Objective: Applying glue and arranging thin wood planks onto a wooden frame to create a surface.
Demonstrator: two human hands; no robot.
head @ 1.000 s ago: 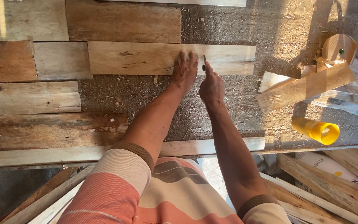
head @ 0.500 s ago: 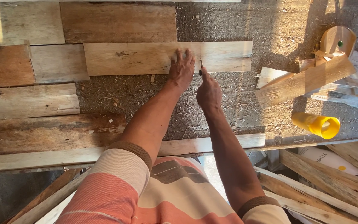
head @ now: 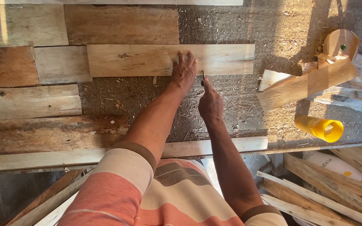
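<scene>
My left hand (head: 184, 70) lies flat, fingers spread, on the lower edge of a pale wooden plank (head: 147, 60) that rests on a rough, sawdust-covered board (head: 231, 104). Just to its right, my right hand (head: 210, 102) is closed around a thin pencil (head: 202, 78) whose tip points up at the plank's lower edge. Both forearms reach forward from my striped sleeves.
Weathered planks (head: 30, 100) are fitted in rows on the left. A loose offcut (head: 306, 83), a yellow tube (head: 320, 127) and a round wooden piece (head: 340, 44) lie at the right. More slats (head: 323, 188) are stacked below the board's front edge.
My right hand with the pencil has drawn back a little toward me, away from the plank's edge. My left hand stays pressed on the plank.
</scene>
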